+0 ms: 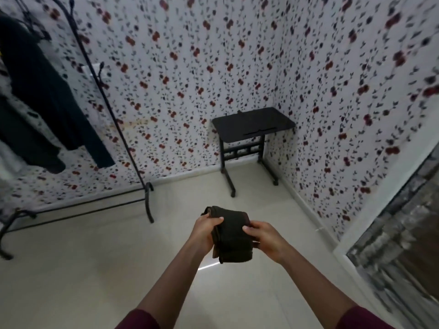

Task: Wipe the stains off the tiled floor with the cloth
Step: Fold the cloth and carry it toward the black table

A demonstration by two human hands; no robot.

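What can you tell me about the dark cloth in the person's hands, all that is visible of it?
The cloth is dark, brownish-black, and looks like soft thick fabric, folded into a compact bundle of several layers with a reddish edge showing. It is held in the air above the pale tiled floor, not touching it. The left hand grips its left side, and the right hand pinches its right edge.

head | worn, looks forward-down | hands near | floor (pixel 95 269), corner beyond
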